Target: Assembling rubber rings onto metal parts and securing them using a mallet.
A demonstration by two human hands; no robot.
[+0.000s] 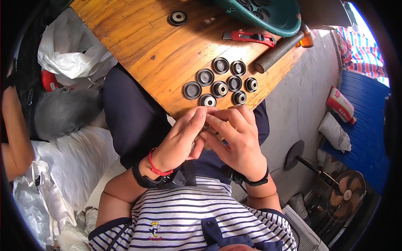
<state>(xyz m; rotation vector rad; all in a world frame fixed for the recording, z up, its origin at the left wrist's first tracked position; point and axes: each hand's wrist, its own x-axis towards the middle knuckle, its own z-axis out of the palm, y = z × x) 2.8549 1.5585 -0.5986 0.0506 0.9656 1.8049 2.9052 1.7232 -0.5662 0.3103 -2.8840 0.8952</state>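
Note:
My left hand (182, 131) and my right hand (238, 134) meet over my lap, at the near corner of the wooden table (142, 54). Both are closed, fingers bent inward around something small. Bits of metallic grey and yellow show between the fingers, but its kind is hidden. Just beyond my fingertips lies a group of round black parts. Some are plain black cups (192, 90); others have a shiny metal bearing in the middle, like the bearing part (208, 101) closest to my left hand and the smaller bearing part (239, 98) near my right.
A red utility knife (253, 38) and a dark metal tube (278, 53) lie farther off, beside a green basin (272, 26) of black parts. One bearing part (178, 18) sits alone. White sacks (75, 163) and another person's arm (16, 134) are left; a fan (345, 194) stands right.

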